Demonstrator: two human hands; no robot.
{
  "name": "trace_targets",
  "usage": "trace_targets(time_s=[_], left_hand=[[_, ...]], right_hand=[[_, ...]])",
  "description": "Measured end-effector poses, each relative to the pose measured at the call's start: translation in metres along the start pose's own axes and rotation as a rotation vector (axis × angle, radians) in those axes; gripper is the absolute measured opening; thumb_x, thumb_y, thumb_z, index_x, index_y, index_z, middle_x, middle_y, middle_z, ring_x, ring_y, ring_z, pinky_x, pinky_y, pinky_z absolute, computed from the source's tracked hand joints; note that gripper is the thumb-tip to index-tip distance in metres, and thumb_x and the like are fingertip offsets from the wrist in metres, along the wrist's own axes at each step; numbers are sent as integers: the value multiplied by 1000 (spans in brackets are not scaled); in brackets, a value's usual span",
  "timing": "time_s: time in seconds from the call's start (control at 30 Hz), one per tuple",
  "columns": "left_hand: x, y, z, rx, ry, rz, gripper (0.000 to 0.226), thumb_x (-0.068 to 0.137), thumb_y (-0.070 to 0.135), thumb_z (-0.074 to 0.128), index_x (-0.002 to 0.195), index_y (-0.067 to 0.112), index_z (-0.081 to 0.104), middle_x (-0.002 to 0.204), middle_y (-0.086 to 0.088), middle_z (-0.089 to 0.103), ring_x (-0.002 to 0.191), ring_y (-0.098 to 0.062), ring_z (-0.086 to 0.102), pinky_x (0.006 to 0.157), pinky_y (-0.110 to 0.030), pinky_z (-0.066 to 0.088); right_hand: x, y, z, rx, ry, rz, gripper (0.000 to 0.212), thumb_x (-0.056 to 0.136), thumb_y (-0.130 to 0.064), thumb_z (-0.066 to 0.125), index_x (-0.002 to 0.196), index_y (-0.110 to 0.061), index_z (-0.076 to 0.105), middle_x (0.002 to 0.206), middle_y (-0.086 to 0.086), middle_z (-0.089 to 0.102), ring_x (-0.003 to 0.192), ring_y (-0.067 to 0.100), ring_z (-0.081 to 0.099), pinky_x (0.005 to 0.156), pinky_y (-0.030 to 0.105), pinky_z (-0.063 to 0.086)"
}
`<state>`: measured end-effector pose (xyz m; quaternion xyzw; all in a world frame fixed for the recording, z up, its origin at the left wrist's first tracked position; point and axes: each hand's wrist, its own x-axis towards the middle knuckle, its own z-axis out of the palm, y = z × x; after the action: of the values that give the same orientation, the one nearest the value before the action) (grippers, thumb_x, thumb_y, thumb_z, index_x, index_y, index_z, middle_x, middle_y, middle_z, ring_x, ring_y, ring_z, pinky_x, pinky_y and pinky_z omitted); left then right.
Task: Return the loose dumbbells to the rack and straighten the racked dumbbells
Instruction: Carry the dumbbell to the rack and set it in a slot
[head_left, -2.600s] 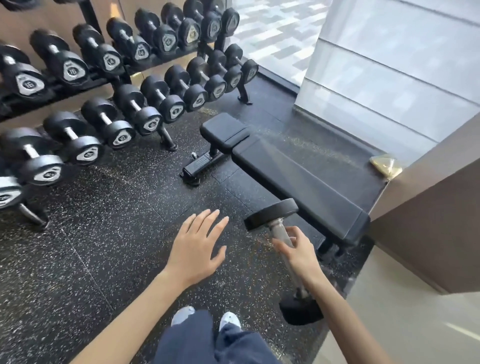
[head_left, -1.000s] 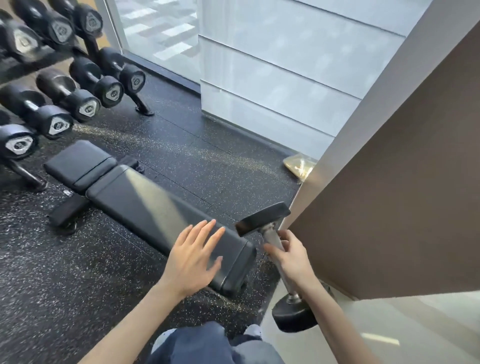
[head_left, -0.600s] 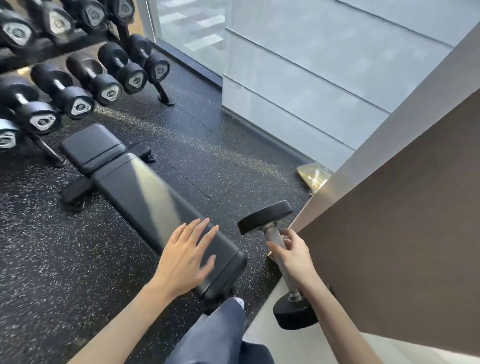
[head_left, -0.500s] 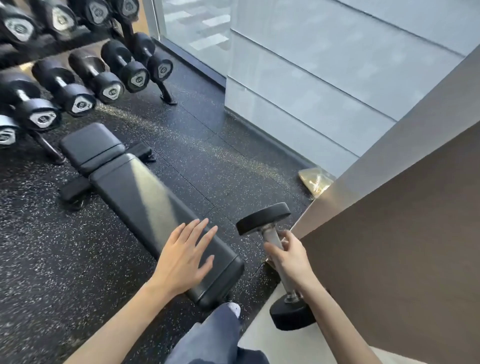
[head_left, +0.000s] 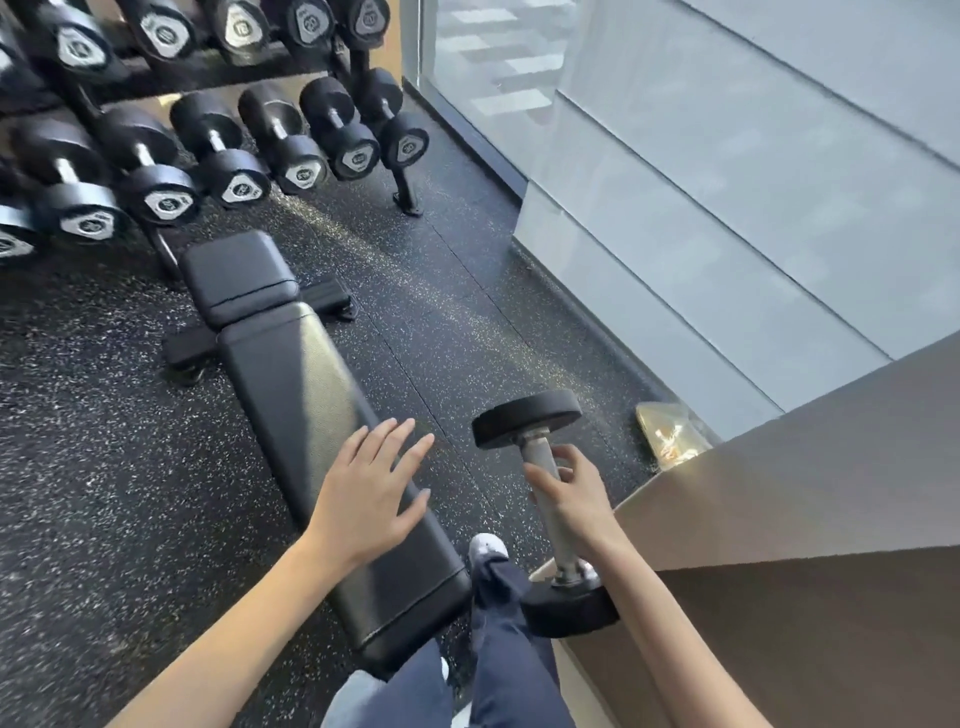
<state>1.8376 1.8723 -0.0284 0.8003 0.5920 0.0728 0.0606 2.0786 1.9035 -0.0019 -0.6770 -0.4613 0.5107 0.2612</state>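
My right hand (head_left: 569, 499) grips the steel handle of a black dumbbell (head_left: 530, 418), held nearly upright off the floor, one head up, the other down near my right leg. My left hand (head_left: 371, 491) hovers flat, fingers spread, holding nothing, over the near end of a black bench (head_left: 306, 395). The dumbbell rack (head_left: 405, 195) stands at the upper left, with two tiers of black dumbbells (head_left: 228, 150) lying in rows; their silver end plates face me.
The bench lies lengthwise between me and the rack on speckled black rubber floor (head_left: 467, 291). A glass wall (head_left: 727, 156) runs along the right. A brown wall corner (head_left: 805, 519) juts in at lower right. A small yellowish object (head_left: 670, 434) lies at its foot.
The view has swung back left toward the rack, bringing more racked dumbbells into sight. My right hand still holds the dumbbell upright; my left hand stays spread over the bench.
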Motion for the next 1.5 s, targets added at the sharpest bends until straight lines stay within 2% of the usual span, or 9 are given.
trace_targets(time_s=[0.13,0.4,0.5,0.6,0.73,0.87,1.17,1.3,1.5], left_hand=[[17,5,5,18,33,-121,57,86,44,41,133,14,54,134,-12,54,125,-30,48,105,-46,31],[71,17,3,62,28,-305,57,87,45,39,133,15,54,134,-12,55,125,-30,50,106,-45,29],[103,24,-2,38,1,-364,57,86,46,41,133,17,54,135,-9,55,126,-28,49,106,-44,28],[137,26,-6,32,-3,-368,56,86,47,43,134,19,54,136,-7,55,127,-25,49,106,-42,27],[178,20,-14,56,9,-374,56,87,48,43,135,21,52,138,-4,53,128,-24,47,107,-41,25],[209,13,-15,86,31,-315,55,86,46,44,134,20,53,137,-6,53,127,-25,48,108,-41,25],[273,0,-13,63,43,-319,55,87,45,40,134,18,53,137,-7,53,128,-26,47,107,-45,37],[288,-2,-11,52,33,-335,57,87,45,39,135,18,52,138,-8,52,129,-26,45,106,-46,38],[307,-16,-6,59,22,-323,57,88,45,39,136,18,51,138,-8,51,130,-27,44,108,-44,27]], right_hand=[[46,-10,2,-38,-87,-29,28,84,-21,65,108,-17,52,98,14,67,77,22,64,67,35,51],[130,-53,-8,-80,-295,-69,31,86,-18,65,113,-12,52,101,12,66,76,19,64,55,22,47],[166,-67,-15,-77,-315,-97,27,86,-19,66,109,-14,52,102,12,66,81,22,65,58,25,48],[202,-74,-21,-72,-295,-88,28,85,-19,67,108,-18,51,104,13,66,86,28,66,67,34,51],[240,-87,-27,-20,-267,-82,28,86,-18,66,109,-15,50,100,14,66,73,26,66,56,30,49],[262,-94,-38,-24,-241,-86,29,85,-19,67,108,-14,50,91,11,67,61,21,64,52,27,47],[298,-112,-58,25,-236,-69,27,86,-17,65,109,-13,51,88,7,67,64,21,64,58,32,51],[312,-125,-65,-3,-240,-79,27,87,-17,63,110,-11,52,89,6,67,63,19,64,56,28,50],[330,-147,-73,5,-227,-112,27,88,-17,63,110,-15,50,92,7,66,64,16,64,48,19,47]])
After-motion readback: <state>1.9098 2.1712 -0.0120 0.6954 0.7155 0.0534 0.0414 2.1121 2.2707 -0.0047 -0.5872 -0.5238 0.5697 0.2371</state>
